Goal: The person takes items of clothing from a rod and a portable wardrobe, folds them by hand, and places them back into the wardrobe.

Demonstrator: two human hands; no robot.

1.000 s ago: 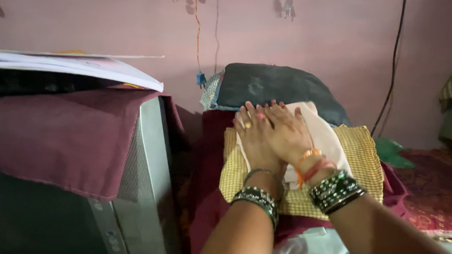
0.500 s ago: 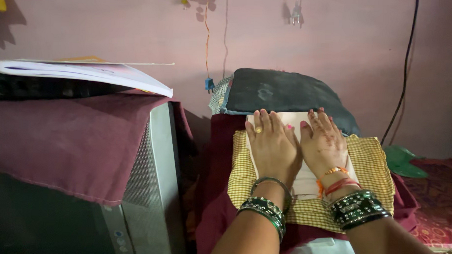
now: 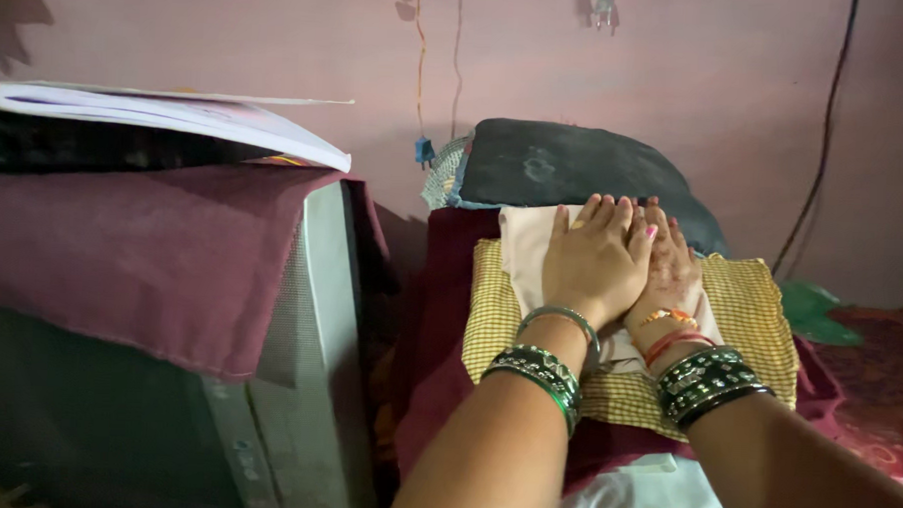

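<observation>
At the centre of the frame, my left hand point(image 3: 593, 259) lies flat on a folded cream cloth point(image 3: 525, 249), palm down, fingers stretched out and close together, holding nothing. Just beside it, a little to the right, my right hand point(image 3: 671, 275) is also flat on the same cloth, fingers straight and pointing to the top of the frame. The two hands touch along their sides, and the left one partly covers the right one. Both wrists carry dark green bangles, and the right wrist has also orange threads.

Under the cream cloth is a yellow checked cloth point(image 3: 748, 314), which shows at the left and right of my hands. This one rests on a maroon cloth point(image 3: 440, 284) over a pile. Behind the pile, toward the upper middle of the frame, a dark cushion point(image 3: 565, 168) leans near the pink wall point(image 3: 678, 72).

At the left side of the frame stands a grey appliance point(image 3: 314, 319), covered with another maroon cover point(image 3: 142, 243). On top of it lies an open book point(image 3: 176, 119) with white pages.
</observation>
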